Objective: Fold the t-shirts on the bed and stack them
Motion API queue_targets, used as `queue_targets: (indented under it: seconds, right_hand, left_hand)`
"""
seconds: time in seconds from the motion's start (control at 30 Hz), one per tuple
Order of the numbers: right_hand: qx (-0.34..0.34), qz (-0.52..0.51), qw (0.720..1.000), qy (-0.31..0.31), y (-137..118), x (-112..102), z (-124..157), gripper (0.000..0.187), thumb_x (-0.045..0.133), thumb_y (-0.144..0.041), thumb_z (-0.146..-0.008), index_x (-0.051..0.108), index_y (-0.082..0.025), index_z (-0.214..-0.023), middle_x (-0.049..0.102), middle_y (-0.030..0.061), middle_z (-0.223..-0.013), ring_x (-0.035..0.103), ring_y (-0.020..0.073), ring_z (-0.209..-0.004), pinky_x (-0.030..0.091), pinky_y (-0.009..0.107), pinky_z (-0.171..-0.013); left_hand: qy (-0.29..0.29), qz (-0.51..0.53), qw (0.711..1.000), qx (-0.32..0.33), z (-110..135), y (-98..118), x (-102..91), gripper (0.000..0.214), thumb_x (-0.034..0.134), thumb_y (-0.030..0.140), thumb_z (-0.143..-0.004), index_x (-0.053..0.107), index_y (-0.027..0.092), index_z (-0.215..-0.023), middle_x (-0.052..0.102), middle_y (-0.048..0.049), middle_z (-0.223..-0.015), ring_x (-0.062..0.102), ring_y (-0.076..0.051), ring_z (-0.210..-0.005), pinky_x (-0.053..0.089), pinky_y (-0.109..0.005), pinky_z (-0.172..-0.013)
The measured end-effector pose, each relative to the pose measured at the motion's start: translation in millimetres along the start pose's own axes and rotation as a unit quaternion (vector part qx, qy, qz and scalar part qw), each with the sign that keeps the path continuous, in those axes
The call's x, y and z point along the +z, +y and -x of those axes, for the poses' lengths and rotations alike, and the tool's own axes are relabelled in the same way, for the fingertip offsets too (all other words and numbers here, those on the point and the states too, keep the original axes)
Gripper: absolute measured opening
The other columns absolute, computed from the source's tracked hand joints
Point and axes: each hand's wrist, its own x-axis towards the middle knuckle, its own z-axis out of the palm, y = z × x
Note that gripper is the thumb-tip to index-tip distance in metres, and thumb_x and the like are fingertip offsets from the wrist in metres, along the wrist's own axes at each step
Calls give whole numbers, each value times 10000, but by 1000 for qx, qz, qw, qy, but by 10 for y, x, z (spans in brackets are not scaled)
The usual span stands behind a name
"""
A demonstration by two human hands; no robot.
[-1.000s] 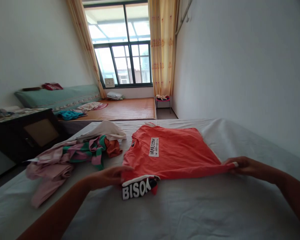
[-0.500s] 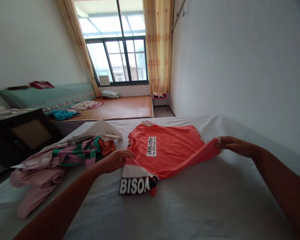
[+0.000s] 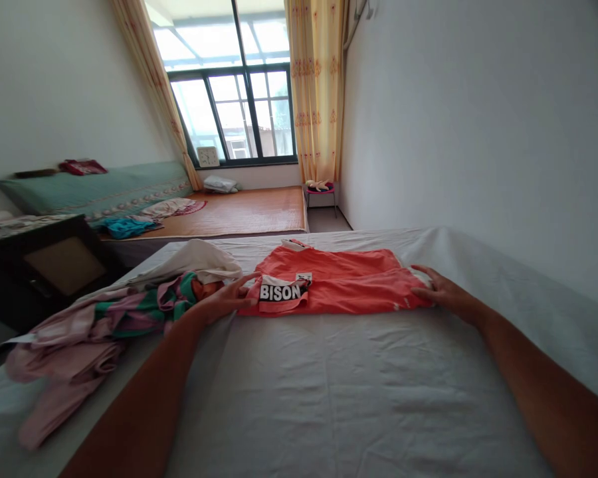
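An orange T-shirt (image 3: 349, 285) lies folded lengthwise on the white bed sheet (image 3: 329, 385), its black sleeve with the word BISON on top. My left hand (image 3: 226, 297) rests flat at the shirt's left end, fingers stretched out, touching the fold. My right hand (image 3: 436, 287) lies flat on the shirt's right end, fingers spread. Neither hand grips the cloth.
A heap of pink, green-striped and cream clothes (image 3: 109, 318) lies on the bed's left side. A dark cabinet (image 3: 44, 265) stands left of the bed. Beyond are a second bed with a bamboo mat (image 3: 249, 209), a small stool (image 3: 321, 192) and a window. A white wall runs along the right.
Both hands carried the near edge of the orange shirt away from me and laid it over the far half. They have let go and now rest flat on the fold.
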Motion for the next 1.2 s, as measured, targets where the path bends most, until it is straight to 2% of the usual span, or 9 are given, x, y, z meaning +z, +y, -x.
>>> queue_targets:
  seconds: [0.1,0.23,0.47,0.57,0.63,0.77,0.9,1.07,1.2]
  right_hand:
    - [-74,-11,996,41,-56,31,-5,612,579,-535,-773,501,-204,-1281,630,71,-1164,553,262,-1110,456,348,-929]
    - [-82,-67,988,112,16,23,-59,513,564,-527,-787,579,-201,-1184,634,72,-1162,601,243,-1008,491,347,-866]
    - [-59,12,998,-13,139,-119,7,508,676,-534,-663,699,-201,-1045,679,66,-1109,613,294,-1024,473,366,-895]
    - [-48,45,997,-43,207,-189,10,504,676,-533,-665,701,-222,-1060,680,62,-1109,639,283,-967,507,336,-820]
    - [-35,101,994,-2,280,-218,-18,465,650,-535,-685,714,-222,-1022,686,75,-1073,663,261,-860,521,340,-764]
    - [-72,237,948,200,298,-146,-82,412,546,-480,-775,692,-180,-1016,659,112,-1009,636,197,-660,520,373,-712]
    - [-195,219,927,234,-59,233,-37,294,504,-374,-842,646,-199,-1030,642,80,-993,627,168,-714,524,306,-672]
    - [-314,175,933,24,-717,1006,61,293,491,-263,-874,587,-256,-1150,591,64,-1155,619,119,-700,525,282,-702]
    - [-321,162,933,-36,-1144,1546,-69,567,603,-226,-798,438,-300,-1336,476,81,-1332,620,102,-668,535,292,-684]
  left_hand:
    - [25,-13,999,35,-48,19,42,725,743,515,-620,581,164,-1233,688,-69,-1003,581,-241,-1036,465,-312,-867]
    - [120,-25,991,52,-155,-22,77,668,662,616,-643,668,131,-1102,671,-101,-1095,578,-264,-1049,453,-341,-912]
    - [-42,-168,985,-14,-64,-74,-79,579,662,552,-638,684,178,-1081,680,-77,-1087,574,-279,-1067,435,-340,-944]
    - [-43,-261,964,1,-63,-96,-108,587,637,446,-684,599,220,-1224,668,-47,-1048,599,-238,-958,464,-318,-882]
    - [-12,-323,946,25,-82,-105,-91,616,629,371,-696,540,243,-1292,637,-41,-1028,601,-206,-871,476,-308,-839]
    - [24,-387,911,139,-122,-86,9,482,612,256,-736,609,279,-1218,555,-60,-1108,553,-206,-982,437,-309,-903]
    - [28,-420,887,192,-154,-101,130,322,568,249,-805,688,280,-1102,564,-61,-1055,539,-196,-986,424,-295,-902]
    - [108,-457,865,176,-205,-117,263,320,478,245,-867,682,315,-1103,648,-37,-977,589,-180,-927,435,-265,-834]
    - [201,-449,865,100,-253,0,349,360,452,239,-872,642,306,-1170,708,-33,-1009,638,-203,-903,448,-274,-801]
